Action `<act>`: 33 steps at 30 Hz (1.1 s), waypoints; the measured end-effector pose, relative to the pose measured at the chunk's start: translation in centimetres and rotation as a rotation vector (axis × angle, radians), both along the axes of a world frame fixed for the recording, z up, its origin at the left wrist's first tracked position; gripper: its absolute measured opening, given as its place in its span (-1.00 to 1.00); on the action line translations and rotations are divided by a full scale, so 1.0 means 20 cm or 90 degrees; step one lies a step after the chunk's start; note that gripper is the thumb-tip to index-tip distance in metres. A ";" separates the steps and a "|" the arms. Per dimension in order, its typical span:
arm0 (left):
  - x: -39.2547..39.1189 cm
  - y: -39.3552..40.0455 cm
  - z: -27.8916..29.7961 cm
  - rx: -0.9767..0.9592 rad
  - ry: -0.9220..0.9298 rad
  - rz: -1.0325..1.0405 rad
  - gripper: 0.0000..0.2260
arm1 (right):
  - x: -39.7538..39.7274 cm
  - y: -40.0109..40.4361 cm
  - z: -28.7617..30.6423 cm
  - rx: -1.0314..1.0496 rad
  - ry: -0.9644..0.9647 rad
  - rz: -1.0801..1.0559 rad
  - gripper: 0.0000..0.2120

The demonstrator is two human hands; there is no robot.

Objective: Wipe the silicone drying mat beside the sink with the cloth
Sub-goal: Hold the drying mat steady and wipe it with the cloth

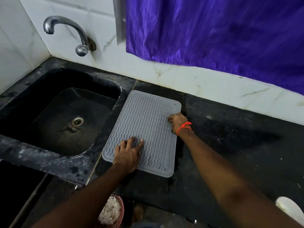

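So the grey mat (144, 129) lies right of the sink (29, 99), long axis running away from the person. Left hand (130, 153) presses flat; right hand (177, 121) curls at its right edge, grip unclear. No cloth visible.

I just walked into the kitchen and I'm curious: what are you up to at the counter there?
A person is working on a grey ribbed mat lying on the dark counter just right of the sink. The left hand rests with spread fingers on the mat's near part. The right hand, an orange thread at its wrist, is curled at the mat's right edge. No cloth can be made out.
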State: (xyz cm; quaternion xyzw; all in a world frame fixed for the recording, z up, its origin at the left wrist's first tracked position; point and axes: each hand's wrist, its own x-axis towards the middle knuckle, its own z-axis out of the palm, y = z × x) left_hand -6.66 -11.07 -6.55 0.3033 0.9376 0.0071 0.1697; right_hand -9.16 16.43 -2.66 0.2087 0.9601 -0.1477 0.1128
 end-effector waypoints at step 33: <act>0.00 -0.01 0.05 -0.031 -0.046 -0.039 -0.42 | 1.09 -0.70 -0.02 -0.028 0.231 -0.175 -0.53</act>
